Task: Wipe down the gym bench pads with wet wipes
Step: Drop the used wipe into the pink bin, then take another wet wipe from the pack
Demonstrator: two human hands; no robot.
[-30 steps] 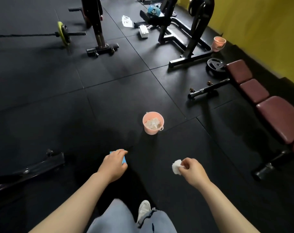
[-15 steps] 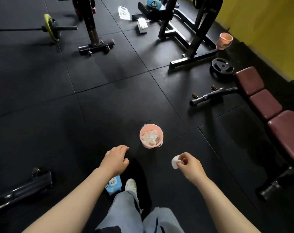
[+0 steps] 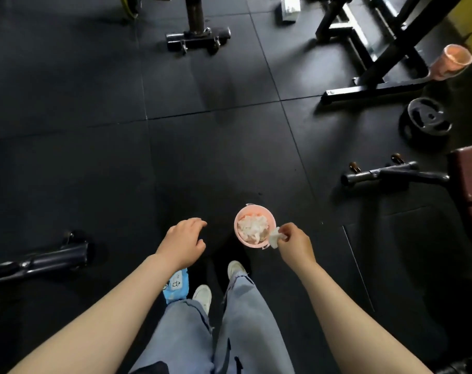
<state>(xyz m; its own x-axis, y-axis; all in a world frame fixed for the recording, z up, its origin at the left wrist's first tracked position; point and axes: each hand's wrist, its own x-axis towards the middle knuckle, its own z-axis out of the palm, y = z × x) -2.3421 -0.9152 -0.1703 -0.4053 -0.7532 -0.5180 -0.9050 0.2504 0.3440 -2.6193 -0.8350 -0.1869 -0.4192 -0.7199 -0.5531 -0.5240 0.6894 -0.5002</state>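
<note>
My right hand (image 3: 294,242) pinches a crumpled white wipe (image 3: 274,238) right at the near rim of a small pink bucket (image 3: 270,217) on the floor, which holds several used white wipes. My left hand (image 3: 183,243) hovers empty with relaxed fingers, left of the bucket. A blue wet-wipe pack (image 3: 176,285) lies on the floor below my left wrist, partly hidden by my arm and leg. The maroon bench pad (image 3: 469,179) shows only at the right edge.
Black rubber floor tiles all around. A bench foot bar (image 3: 386,174) lies right of the bucket, a weight plate (image 3: 426,120) and a second pink bucket (image 3: 452,62) beyond it. Rack frames (image 3: 375,49) stand at the back. A black bar (image 3: 40,261) lies at the left.
I have stepped toward the bucket; my right hand with the wipe moved from short of it to its rim. My left hand let go of the blue pack, which now lies on the floor.
</note>
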